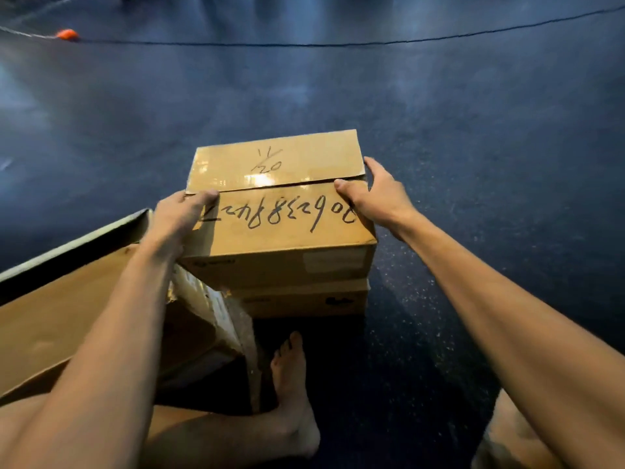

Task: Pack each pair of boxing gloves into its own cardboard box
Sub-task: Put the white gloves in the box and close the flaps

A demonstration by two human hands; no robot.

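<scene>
Two bare forearms are reaching forward from the near edge, and between them a bare foot [291, 377] is resting on the dark blue floor [456, 147]. Just beyond the toes, the closed cardboard box [287, 265] is sitting on top of a lower box [304, 301], which is standing on the floor.

The left hand [179, 218] is grasping the left edge of the cardboard box. Its thumb is lying on the lid beside the seam of the two flaps, while the other fingers are going down the side, where I cannot see them. The right hand [378, 198] is grasping the right edge in the same way, with the thumb pressing on the lid at the seam and the fingers curling round the far right side. Black handwritten figures are showing on both flaps.

At the person's left, a large open carton [67, 316] is lying just beside the stack. Far away, a small orange object [67, 34] is lying by a dark line [338, 45] that is crossing the floor.
</scene>
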